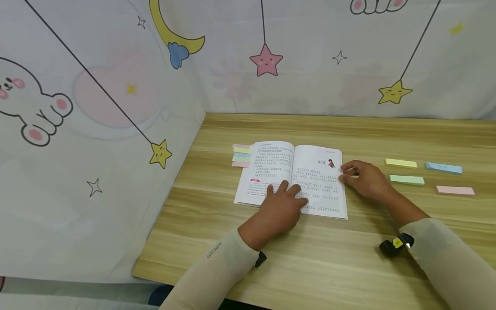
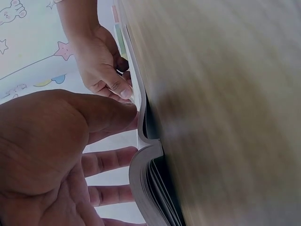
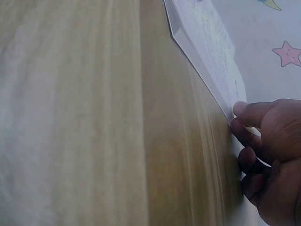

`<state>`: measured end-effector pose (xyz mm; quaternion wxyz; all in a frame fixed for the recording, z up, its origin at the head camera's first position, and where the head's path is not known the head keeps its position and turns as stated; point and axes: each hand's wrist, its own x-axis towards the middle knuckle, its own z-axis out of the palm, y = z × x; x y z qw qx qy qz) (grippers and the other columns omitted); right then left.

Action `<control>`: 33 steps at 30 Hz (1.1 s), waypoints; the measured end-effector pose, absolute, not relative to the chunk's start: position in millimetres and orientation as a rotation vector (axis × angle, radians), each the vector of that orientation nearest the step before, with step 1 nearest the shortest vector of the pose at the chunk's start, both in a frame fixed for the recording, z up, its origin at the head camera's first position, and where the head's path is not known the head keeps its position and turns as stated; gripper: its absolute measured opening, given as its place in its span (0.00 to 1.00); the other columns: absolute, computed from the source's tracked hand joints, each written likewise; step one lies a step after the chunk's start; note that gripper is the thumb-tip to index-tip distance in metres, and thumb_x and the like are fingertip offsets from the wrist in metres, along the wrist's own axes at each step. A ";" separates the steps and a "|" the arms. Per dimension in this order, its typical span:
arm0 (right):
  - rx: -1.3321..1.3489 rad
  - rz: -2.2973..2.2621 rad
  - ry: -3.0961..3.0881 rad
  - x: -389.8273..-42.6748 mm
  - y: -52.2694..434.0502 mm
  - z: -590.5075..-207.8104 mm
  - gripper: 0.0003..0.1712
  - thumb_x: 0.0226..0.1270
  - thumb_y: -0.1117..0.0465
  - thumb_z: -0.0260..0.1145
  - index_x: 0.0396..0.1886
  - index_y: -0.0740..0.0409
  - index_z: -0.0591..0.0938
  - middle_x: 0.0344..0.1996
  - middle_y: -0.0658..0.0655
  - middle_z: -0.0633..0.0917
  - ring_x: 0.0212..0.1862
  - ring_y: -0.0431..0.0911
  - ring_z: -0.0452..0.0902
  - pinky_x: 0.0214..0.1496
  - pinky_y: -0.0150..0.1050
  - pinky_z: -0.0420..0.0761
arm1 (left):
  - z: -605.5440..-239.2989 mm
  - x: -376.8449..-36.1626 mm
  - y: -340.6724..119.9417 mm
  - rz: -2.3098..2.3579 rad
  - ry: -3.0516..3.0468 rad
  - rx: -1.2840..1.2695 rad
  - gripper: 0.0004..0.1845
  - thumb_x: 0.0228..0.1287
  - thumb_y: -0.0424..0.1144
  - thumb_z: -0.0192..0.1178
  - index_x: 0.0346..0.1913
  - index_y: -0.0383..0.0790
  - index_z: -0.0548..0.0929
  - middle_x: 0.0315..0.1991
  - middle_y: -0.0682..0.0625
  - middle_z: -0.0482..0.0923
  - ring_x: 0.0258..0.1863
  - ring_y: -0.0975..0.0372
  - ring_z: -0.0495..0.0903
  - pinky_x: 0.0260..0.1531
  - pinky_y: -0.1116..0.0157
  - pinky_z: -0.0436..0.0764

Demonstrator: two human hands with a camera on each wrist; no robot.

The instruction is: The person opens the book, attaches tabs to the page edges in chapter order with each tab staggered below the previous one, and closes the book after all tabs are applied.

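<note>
An open book point(image 1: 294, 178) near the tabletop's point(image 1: 348, 267) middle is being pressed by the left hand point(image 1: 280, 206), fingers spread flat; its right page edge is being pinched by the right hand point(image 1: 364, 178).

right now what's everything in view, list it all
open book: 1, white pages, middle of table
sticky note pads: 4, yellow, blue, green, pink, right of book
page tabs: several, pastel, poking out at book's left edge
table: 1, light wood
backdrop cloth: 1, white with stars, moon, bunny
left hand: flat on the pages
right hand: fingers pinching right page edge
</note>
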<state>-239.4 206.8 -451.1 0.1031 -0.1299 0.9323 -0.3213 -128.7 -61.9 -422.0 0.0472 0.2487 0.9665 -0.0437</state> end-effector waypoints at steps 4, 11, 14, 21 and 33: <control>-0.385 -0.935 2.748 -239.6 205.9 -450.3 0.24 0.73 0.53 0.68 0.61 0.63 0.79 0.52 0.68 0.86 0.58 0.63 0.78 0.53 0.56 0.73 | -420.7 -128.1 -61.8 -0.130 2.945 0.758 0.20 0.74 0.46 0.60 0.65 0.64 0.82 0.67 0.54 0.72 0.64 0.53 0.67 0.59 0.39 0.73; -0.393 -0.929 2.748 -240.3 206.2 -449.8 0.22 0.73 0.54 0.68 0.59 0.63 0.80 0.52 0.68 0.86 0.57 0.63 0.79 0.52 0.54 0.73 | -420.7 -128.7 -61.7 -0.117 2.949 0.748 0.19 0.74 0.47 0.60 0.65 0.64 0.82 0.67 0.55 0.72 0.64 0.53 0.67 0.59 0.40 0.73; -0.395 -0.935 2.744 -240.8 206.0 -449.9 0.22 0.73 0.54 0.68 0.59 0.63 0.80 0.52 0.68 0.86 0.57 0.63 0.79 0.51 0.54 0.73 | -420.4 -128.8 -61.8 -0.114 2.947 0.748 0.19 0.74 0.47 0.60 0.65 0.64 0.82 0.67 0.54 0.72 0.64 0.53 0.67 0.59 0.39 0.72; -0.388 -0.920 2.745 -241.9 205.4 -448.7 0.23 0.72 0.53 0.69 0.58 0.63 0.80 0.52 0.68 0.86 0.56 0.63 0.80 0.49 0.52 0.73 | -419.3 -128.2 -62.2 -0.111 2.942 0.742 0.19 0.74 0.46 0.60 0.65 0.64 0.82 0.66 0.55 0.72 0.64 0.54 0.67 0.59 0.40 0.72; -0.633 -0.633 3.045 -236.1 201.7 -446.8 0.03 0.62 0.60 0.76 0.35 0.54 0.92 0.70 0.71 0.65 0.70 0.73 0.54 0.62 0.70 0.50 | -419.0 -128.5 -62.2 -0.116 2.934 0.741 0.20 0.74 0.45 0.60 0.66 0.65 0.81 0.68 0.55 0.71 0.65 0.53 0.66 0.60 0.39 0.72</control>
